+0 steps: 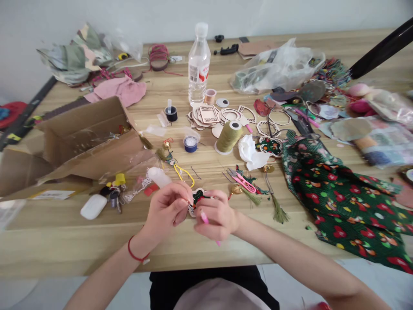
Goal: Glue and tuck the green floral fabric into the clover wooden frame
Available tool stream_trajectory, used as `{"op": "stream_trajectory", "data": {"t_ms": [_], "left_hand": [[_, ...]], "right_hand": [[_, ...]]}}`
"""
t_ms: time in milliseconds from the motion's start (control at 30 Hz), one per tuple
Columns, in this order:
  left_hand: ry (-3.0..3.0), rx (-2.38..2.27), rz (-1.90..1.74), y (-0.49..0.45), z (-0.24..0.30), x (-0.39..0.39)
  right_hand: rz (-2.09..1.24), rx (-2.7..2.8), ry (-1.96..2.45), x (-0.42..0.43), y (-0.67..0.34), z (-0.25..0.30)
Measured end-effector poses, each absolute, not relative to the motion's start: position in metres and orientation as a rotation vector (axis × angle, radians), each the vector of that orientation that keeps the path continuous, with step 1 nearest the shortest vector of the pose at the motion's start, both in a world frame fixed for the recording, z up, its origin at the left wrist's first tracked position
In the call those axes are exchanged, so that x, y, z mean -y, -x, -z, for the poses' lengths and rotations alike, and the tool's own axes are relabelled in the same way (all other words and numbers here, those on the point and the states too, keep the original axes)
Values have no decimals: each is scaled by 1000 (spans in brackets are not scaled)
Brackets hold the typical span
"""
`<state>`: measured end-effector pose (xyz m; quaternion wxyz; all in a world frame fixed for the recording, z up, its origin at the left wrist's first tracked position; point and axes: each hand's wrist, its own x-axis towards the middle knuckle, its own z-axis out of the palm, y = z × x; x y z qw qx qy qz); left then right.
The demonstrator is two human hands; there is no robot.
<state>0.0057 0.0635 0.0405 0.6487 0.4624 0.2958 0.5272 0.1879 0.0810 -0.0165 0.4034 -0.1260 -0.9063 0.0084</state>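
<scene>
My left hand (169,206) is closed in a pinch, thumb against forefinger, near the edge of a small scallop-edged ornament (197,197) with dark green patterned fabric. A small dark bit shows at the fingertips, too small to make out. My right hand (217,216) is curled around a slim pink tool (204,217); its working end is hidden. The ornament lies between the hands, partly covered by the fingers. Pink-handled thread snips (245,183) and a gold bell (236,189) rest beyond my right hand. A yellow cord loop (183,174) is just beyond my left.
An open cardboard box (87,150) stands at left, with a white case (93,206) before it. A water bottle (199,69), an olive thread cone (229,137) and wooden cutouts (209,114) occupy the middle. Green floral fabric (342,202) hangs over the front edge at right.
</scene>
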Motion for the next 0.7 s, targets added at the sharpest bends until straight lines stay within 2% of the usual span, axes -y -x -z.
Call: {"op": "stream_trajectory", "data": {"t_ms": [133, 700], "left_hand": [[-950, -508, -1117, -8, -37, -64], [-976, -390, -1064, -7, -34, -64]], "right_hand": [[101, 2137, 248, -79, -177, 5], [-53, 2062, 218, -78, -172, 9]]}}
